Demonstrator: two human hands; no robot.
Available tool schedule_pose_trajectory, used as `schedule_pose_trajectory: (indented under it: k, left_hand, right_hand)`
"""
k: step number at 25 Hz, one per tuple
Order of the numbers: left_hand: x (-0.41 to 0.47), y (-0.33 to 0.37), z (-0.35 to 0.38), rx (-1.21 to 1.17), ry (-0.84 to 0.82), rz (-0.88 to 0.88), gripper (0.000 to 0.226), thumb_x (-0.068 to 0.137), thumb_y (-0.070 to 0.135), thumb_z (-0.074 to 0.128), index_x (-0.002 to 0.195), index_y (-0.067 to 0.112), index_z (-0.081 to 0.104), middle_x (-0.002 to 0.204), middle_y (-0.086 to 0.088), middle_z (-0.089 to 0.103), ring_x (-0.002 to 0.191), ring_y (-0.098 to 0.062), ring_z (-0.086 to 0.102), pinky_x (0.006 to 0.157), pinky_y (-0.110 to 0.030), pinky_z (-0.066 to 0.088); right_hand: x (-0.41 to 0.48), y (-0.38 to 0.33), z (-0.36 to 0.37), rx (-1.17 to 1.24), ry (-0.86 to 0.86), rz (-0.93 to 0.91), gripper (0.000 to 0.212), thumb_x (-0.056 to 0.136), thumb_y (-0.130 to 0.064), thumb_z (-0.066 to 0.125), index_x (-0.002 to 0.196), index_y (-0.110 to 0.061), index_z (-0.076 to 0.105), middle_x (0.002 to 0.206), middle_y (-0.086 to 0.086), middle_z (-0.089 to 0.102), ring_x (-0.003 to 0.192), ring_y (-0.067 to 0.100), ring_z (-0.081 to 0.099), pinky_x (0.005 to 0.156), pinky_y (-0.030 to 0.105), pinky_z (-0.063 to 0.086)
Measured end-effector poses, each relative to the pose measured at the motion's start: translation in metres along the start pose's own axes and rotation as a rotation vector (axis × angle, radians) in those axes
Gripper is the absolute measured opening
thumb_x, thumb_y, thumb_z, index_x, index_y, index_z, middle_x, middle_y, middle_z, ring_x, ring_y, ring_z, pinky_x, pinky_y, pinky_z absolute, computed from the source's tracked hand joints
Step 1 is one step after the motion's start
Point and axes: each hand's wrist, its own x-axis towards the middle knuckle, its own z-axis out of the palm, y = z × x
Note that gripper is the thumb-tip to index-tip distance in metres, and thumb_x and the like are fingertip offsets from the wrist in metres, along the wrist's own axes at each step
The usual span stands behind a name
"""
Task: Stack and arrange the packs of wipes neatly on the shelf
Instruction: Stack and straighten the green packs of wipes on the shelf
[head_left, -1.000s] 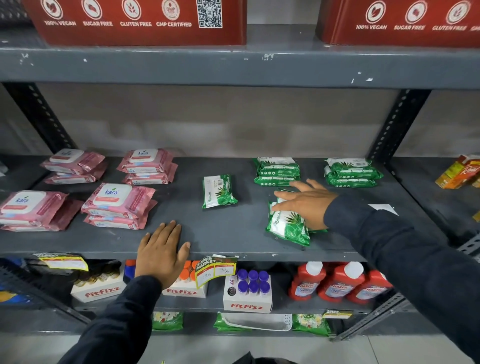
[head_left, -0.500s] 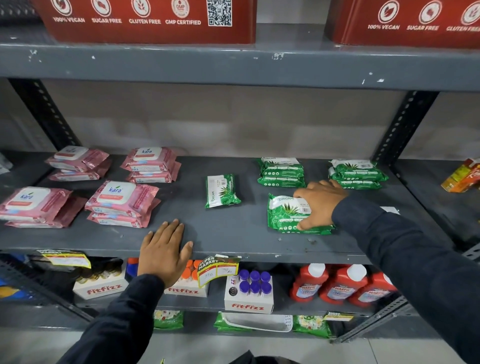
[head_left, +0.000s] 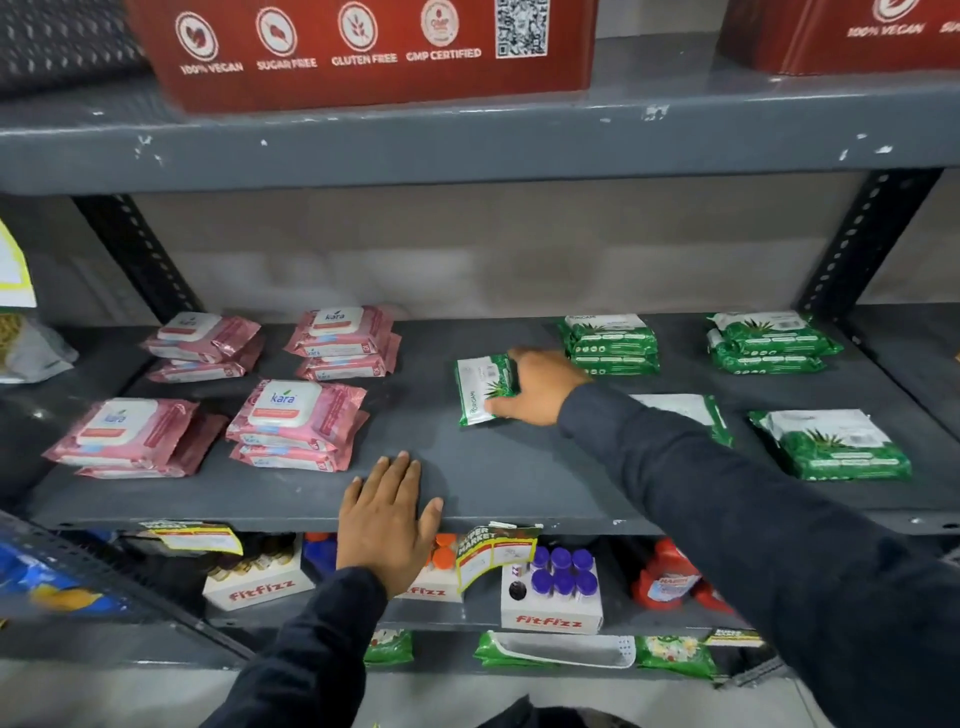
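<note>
Gone from the front green stack since half a second ago, right hand now stretched left across the grey shelf, fingers and thumb clamped on the lone small green Origami wipes pack lying mid-shelf. Left hand flat, open and empty on the front lip. Bare room between pink Kara packs and the green stacks
</note>
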Motion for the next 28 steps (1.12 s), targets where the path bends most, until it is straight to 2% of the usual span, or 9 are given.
schedule_pose_trajectory:
  k: [2, 4, 8, 13, 17, 19, 21, 25, 28]
  left_hand:
    - [0.000, -0.003, -0.001, -0.020, 0.004, 0.027, 0.066, 0.091, 0.054, 0.020, 0.138, 0.013, 0.043, 0.148, -0.006, 0.039, 0.138, -0.025, 0.030, 0.111, -0.047, 0.024]
    - [0.002, -0.004, -0.001, -0.035, 0.006, 0.046, 0.067, 0.091, 0.055, 0.020, 0.139, 0.013, 0.041, 0.149, -0.006, 0.037, 0.139, -0.025, 0.027, 0.112, -0.045, 0.022]
    - [0.004, -0.007, 0.000, -0.035, -0.009, 0.062, 0.068, 0.092, 0.056, 0.018, 0.144, 0.013, 0.032, 0.154, -0.004, 0.028, 0.142, -0.022, 0.018, 0.115, -0.042, 0.015]
    - [0.001, -0.016, -0.001, -0.027, 0.005, 0.080, 0.068, 0.093, 0.055, 0.019, 0.144, 0.012, 0.031, 0.153, -0.006, 0.029, 0.142, -0.023, 0.019, 0.115, -0.042, 0.016]
    - [-0.002, -0.016, -0.002, -0.047, -0.012, 0.073, 0.067, 0.093, 0.054, 0.021, 0.144, 0.012, 0.030, 0.153, -0.006, 0.029, 0.142, -0.023, 0.018, 0.116, -0.043, 0.015]
    - [-0.001, -0.016, -0.006, -0.049, -0.013, 0.076, 0.067, 0.092, 0.054, 0.022, 0.144, 0.013, 0.031, 0.153, -0.006, 0.029, 0.142, -0.023, 0.018, 0.115, -0.043, 0.015]
    - [0.002, -0.015, -0.006, -0.076, -0.019, 0.054, 0.066, 0.092, 0.053, 0.027, 0.144, 0.013, 0.031, 0.153, -0.005, 0.030, 0.142, -0.022, 0.018, 0.116, -0.044, 0.014]
    - [0.007, 0.001, -0.008, -0.220, -0.009, -0.075, 0.062, 0.087, 0.040, 0.046, 0.140, 0.008, 0.038, 0.151, -0.012, 0.033, 0.141, -0.029, 0.018, 0.115, -0.047, 0.015]
    - [0.016, 0.041, -0.010, -0.271, 0.020, 0.019, 0.061, 0.081, 0.036, 0.043, 0.134, 0.005, 0.045, 0.148, -0.016, 0.037, 0.139, -0.036, 0.022, 0.112, -0.049, 0.019]
  right_hand:
    - [0.019, -0.019, 0.025, -0.018, 0.011, 0.072, 0.070, 0.068, -0.065, 0.064, 0.114, -0.013, 0.061, 0.118, 0.011, 0.062, 0.108, 0.031, 0.058, 0.088, 0.034, 0.049]
    - [0.032, -0.026, 0.043, -0.055, 0.022, 0.178, 0.087, 0.065, -0.074, 0.060, 0.122, -0.008, 0.057, 0.127, 0.016, 0.056, 0.117, 0.032, 0.052, 0.097, 0.035, 0.044]
    - [0.046, -0.034, 0.060, -0.050, 0.051, 0.370, 0.119, 0.057, -0.078, 0.062, 0.142, 0.000, 0.031, 0.148, 0.022, 0.034, 0.134, 0.036, 0.035, 0.109, 0.040, 0.033]
    - [0.039, -0.041, 0.065, 0.104, 0.136, 0.388, 0.105, 0.056, -0.050, 0.074, 0.138, -0.002, 0.030, 0.139, 0.019, 0.043, 0.127, 0.036, 0.041, 0.102, 0.038, 0.040]
    - [0.008, -0.034, 0.049, 0.193, 0.225, 0.273, 0.112, 0.055, -0.044, 0.076, 0.146, -0.009, 0.021, 0.136, 0.016, 0.048, 0.123, 0.034, 0.047, 0.097, 0.036, 0.043]
    - [-0.014, -0.021, 0.035, 0.242, 0.317, 0.224, 0.110, 0.053, -0.043, 0.076, 0.146, -0.014, 0.023, 0.132, 0.014, 0.055, 0.117, 0.033, 0.053, 0.091, 0.034, 0.045]
    - [-0.038, -0.001, 0.019, 0.302, 0.406, 0.207, 0.109, 0.052, -0.045, 0.075, 0.146, -0.019, 0.026, 0.130, 0.012, 0.056, 0.117, 0.033, 0.052, 0.094, 0.037, 0.045]
    - [-0.089, 0.067, -0.022, 0.338, 0.509, 0.297, 0.108, 0.051, -0.044, 0.078, 0.144, -0.020, 0.029, 0.138, 0.011, 0.049, 0.126, 0.032, 0.043, 0.106, 0.045, 0.037]
    - [-0.125, 0.127, -0.055, 0.223, 0.545, 0.465, 0.104, 0.055, -0.037, 0.081, 0.144, -0.027, 0.029, 0.132, 0.018, 0.050, 0.125, 0.037, 0.037, 0.107, 0.046, 0.033]
